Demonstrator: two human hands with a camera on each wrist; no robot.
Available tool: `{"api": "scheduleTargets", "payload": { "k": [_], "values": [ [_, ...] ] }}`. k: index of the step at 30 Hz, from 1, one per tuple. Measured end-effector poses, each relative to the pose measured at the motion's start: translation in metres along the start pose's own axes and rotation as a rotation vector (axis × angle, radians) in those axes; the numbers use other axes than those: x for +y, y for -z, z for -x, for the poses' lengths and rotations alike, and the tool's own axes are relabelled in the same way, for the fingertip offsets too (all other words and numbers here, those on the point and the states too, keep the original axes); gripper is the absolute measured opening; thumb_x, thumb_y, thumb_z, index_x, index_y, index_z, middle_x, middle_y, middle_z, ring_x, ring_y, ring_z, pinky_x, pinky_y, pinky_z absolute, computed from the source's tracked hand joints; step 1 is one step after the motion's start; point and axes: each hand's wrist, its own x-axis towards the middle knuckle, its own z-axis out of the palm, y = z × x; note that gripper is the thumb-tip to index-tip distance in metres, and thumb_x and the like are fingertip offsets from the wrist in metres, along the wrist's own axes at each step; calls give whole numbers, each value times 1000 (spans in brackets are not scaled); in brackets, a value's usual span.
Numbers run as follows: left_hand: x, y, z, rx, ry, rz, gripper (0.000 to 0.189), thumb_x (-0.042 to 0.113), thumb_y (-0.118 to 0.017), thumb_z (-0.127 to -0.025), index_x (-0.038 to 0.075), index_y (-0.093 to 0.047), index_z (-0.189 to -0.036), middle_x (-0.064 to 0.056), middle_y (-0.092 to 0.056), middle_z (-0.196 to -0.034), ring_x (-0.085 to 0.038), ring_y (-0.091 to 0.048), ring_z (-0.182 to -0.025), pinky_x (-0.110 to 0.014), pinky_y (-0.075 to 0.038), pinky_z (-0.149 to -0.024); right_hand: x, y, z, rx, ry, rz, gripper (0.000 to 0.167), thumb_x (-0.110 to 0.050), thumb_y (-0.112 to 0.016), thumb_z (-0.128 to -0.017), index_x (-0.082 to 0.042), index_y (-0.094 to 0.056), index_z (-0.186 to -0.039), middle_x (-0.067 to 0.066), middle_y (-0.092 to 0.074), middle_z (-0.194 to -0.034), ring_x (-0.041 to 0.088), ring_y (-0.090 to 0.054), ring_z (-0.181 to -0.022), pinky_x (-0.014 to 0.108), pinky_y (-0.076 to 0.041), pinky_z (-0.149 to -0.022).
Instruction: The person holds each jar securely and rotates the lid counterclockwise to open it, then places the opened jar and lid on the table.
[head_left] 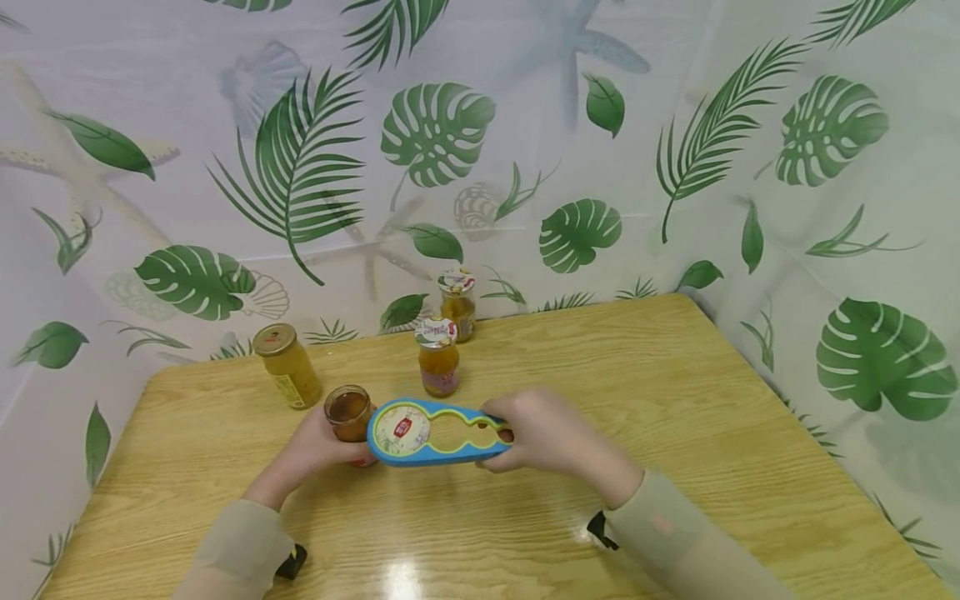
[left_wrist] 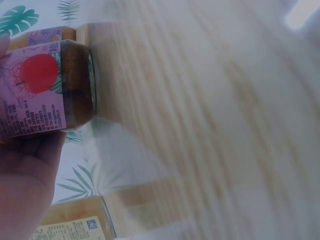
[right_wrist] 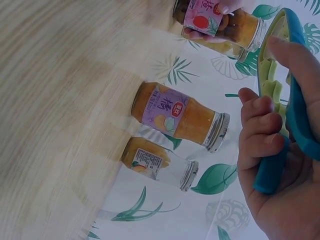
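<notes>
My left hand (head_left: 315, 446) grips a small glass jar (head_left: 348, 412) of brown preserve that stands on the wooden table (head_left: 675, 400); its mouth shows no lid. The left wrist view shows the jar's pink label (left_wrist: 32, 95) against my palm (left_wrist: 25, 175). My right hand (head_left: 543, 433) holds a blue and green jar opener (head_left: 435, 432) by its narrow end. A white lid with a red mark (head_left: 402, 429) sits in the opener's widest ring, just right of the jar. The right wrist view shows my fingers (right_wrist: 262, 132) curled round the opener's blue handle (right_wrist: 292, 125).
Three more jars stand behind: a gold-lidded one (head_left: 287, 365) at the left, a patterned-lid one (head_left: 438, 356) just behind the opener, another (head_left: 457, 303) near the leaf-print curtain (head_left: 525, 167). The curtain encloses the table at the back and right.
</notes>
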Motion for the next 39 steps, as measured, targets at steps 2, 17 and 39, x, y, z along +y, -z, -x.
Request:
{"api": "scheduleTargets", "payload": {
  "k": [2, 17, 39],
  "values": [
    [1, 1, 2, 9, -2, -1, 57, 7, -90, -81, -4, -64, -130, -20, -74, -125, -20, -70, -116, -28, -54, -102, -1, -1, 1, -14, 3, 4, 31, -33, -92, -82, -16, -65, -87, -12, -44, -65, 0, -34, -58, 16, -26, -56],
    [-3, 9, 7, 38, 62, -1, 59, 14, -91, -84, 0, -64, -134, -17, -76, -127, 0, -67, -107, -25, -52, -101, -7, -12, 3, -121, -25, -12, 38, -40, -90, -83, -19, -59, -78, -13, -41, -63, 2, -34, -57, 19, -25, -56],
    [-7, 14, 12, 45, 57, 20, 53, 10, -90, -84, -5, -65, -127, -13, -78, -108, 1, -65, -93, -16, -51, -92, -20, -33, 9, -217, 21, -43, 38, -41, -89, -83, -20, -59, -77, -15, -39, -61, 0, -32, -55, 17, -25, -53]
  ]
}}
